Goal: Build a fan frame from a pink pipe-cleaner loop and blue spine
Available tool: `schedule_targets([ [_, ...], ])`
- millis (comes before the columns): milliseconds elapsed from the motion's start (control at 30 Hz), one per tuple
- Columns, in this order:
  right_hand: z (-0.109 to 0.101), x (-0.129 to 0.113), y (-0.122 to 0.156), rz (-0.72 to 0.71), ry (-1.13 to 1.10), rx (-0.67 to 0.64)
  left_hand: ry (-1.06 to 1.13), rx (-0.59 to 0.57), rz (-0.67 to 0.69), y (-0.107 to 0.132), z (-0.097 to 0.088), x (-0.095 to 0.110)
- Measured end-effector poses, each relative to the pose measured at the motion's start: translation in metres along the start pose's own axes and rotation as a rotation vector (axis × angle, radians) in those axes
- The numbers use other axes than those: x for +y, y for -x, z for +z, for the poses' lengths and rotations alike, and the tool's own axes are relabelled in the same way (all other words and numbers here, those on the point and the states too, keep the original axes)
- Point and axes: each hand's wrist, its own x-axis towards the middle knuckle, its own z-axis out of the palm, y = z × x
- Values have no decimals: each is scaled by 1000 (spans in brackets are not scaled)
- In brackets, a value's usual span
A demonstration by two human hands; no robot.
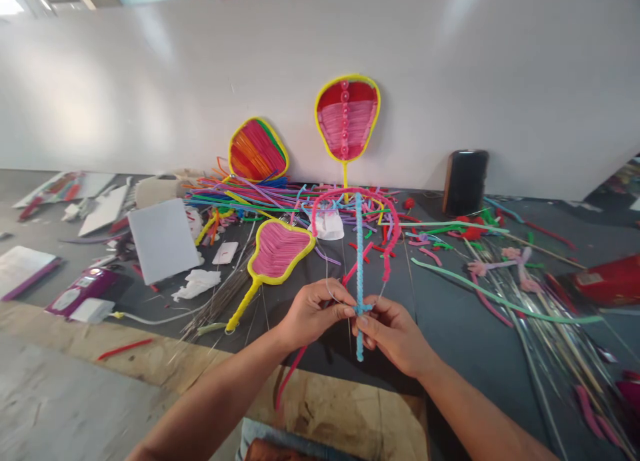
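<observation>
My left hand (314, 310) and my right hand (391, 330) meet above the near edge of a dark table (450, 321). Both pinch a fan frame made of pipe cleaners. A light blue pipe cleaner (359, 261) stands upright as its stem, and a pink pipe cleaner hoop (387, 214) arches over the top. The fingers of both hands are closed around the crossing point where the blue stem is twisted. A thin wire loops beside my left fingers.
A finished pink fan with a yellow rim (274, 253) lies flat to the left. Two more fans (257, 150) (347, 118) lean on the white wall. Loose pipe cleaners (260, 198), a white board (163, 240), a black speaker (465, 181) and sticks (545, 328) crowd the table.
</observation>
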Motion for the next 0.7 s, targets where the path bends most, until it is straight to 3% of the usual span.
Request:
schedule_targets([
  [400,-7,3,0,-44,57,49,-84,37,55,-1,-5,0],
  [700,-2,-1,-3,-84,-124,122,-71,44,95,-1,-2,1],
])
